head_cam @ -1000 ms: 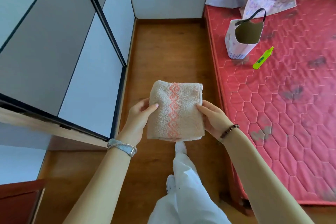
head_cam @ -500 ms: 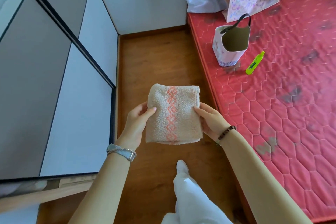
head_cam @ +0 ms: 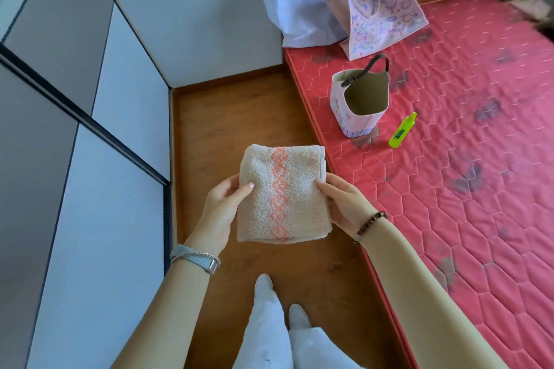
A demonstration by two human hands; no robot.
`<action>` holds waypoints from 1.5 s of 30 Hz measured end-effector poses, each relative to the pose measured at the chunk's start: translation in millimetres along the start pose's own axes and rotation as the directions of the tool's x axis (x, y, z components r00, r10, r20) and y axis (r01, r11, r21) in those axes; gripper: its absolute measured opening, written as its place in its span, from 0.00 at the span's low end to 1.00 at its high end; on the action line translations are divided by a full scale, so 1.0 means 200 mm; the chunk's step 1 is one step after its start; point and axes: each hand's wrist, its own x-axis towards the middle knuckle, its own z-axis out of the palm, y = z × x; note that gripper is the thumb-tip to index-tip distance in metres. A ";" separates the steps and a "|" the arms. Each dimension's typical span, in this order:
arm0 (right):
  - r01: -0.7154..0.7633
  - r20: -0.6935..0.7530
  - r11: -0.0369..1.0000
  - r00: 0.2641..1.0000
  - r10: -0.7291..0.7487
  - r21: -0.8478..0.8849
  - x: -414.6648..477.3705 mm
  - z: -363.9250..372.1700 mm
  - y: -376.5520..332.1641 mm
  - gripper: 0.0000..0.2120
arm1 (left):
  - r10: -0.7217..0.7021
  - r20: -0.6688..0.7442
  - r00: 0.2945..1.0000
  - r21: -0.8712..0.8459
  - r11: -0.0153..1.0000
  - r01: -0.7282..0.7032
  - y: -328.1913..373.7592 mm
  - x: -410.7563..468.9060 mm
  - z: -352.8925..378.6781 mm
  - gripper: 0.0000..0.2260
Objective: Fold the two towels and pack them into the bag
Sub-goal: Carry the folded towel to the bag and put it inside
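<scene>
Towel (head_cam: 281, 193), folded, gripped by left hand (head_cam: 221, 213) and right hand (head_cam: 344, 204); open bag (head_cam: 340, 105) far right on bed (head_cam: 449, 219).

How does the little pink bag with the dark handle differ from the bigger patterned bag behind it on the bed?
The little pink bag stands upright, mouth wide open, its brown inside showing; the patterned bag leans tilted. The little pink bag has a dark handle; the patterned bag a pale one. The patterned bag looks bigger and bears purple squiggles. Both are pinkish and sit on the red mattress.
</scene>
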 end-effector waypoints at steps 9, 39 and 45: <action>0.068 -0.135 0.993 0.989 -0.054 0.100 0.29 -0.09 -0.21 0.12 | 0.001 0.113 0.994 0.079 0.997 -0.010 0.20 0.43 0.15 0.14; 0.117 -0.419 0.959 0.908 0.002 0.257 1.31 -0.14 -0.77 0.13 | -0.171 0.316 0.933 0.254 0.963 0.091 0.75 1.79 0.45 0.19; 0.138 -0.439 0.953 0.898 -0.007 0.268 1.41 -0.30 -0.89 0.16 | -0.196 0.354 0.914 0.299 0.950 0.088 0.82 1.94 0.68 0.18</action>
